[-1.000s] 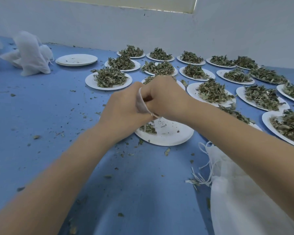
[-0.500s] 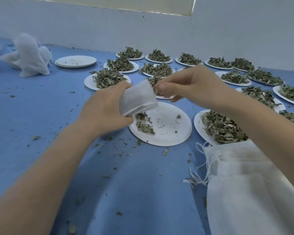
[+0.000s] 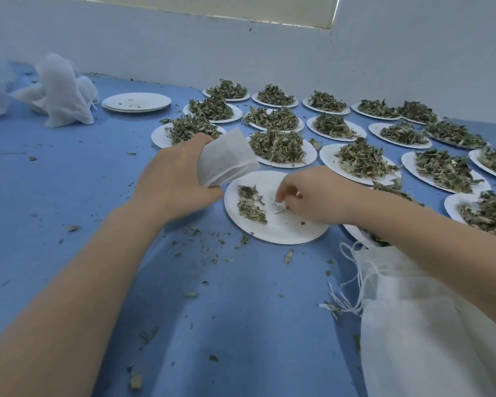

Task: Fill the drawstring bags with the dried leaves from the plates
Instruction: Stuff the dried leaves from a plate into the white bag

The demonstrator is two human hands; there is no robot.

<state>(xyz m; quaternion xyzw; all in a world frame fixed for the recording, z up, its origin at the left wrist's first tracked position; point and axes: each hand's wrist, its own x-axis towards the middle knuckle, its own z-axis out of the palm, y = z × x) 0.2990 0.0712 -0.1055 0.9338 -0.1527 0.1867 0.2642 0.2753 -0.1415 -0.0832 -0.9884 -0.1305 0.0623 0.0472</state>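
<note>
1. Head view, and we open on our left hand point(image 3: 173, 179), curled tight around a small white drawstring bag point(image 3: 226, 157) and holding it up, tilted, with the far end of the bag poking out past the knuckles.
2. Just right of that hand sits a nearly emptied paper plate point(image 3: 278, 233), and our right hand point(image 3: 312, 196) is down on it, fingertips point(image 3: 281, 196) bunched together and pinching a few scraps of dried leaves point(image 3: 279, 207).
3. Between the two hands, on the same plate, we see a small leftover heap of leaves point(image 3: 251, 206), lying apart from the right fingertips.
4. Beyond both hands, rows of paper plates heaped with dried leaves run off to the right; the nearest full plate point(image 3: 281, 146) lies just behind the bag.
5. Under our right forearm we have a stack of empty white bags point(image 3: 430, 333), their drawstrings point(image 3: 352, 270) trailing toward the left on the blue table point(image 3: 69, 196).
6. Far out beyond the left hand: a stack of empty plates point(image 3: 136, 102), and left of it a cluster of filled bags point(image 3: 62, 90).
7. Leaf crumbs point(image 3: 206, 245) are scattered on the blue surface below the hands.
</note>
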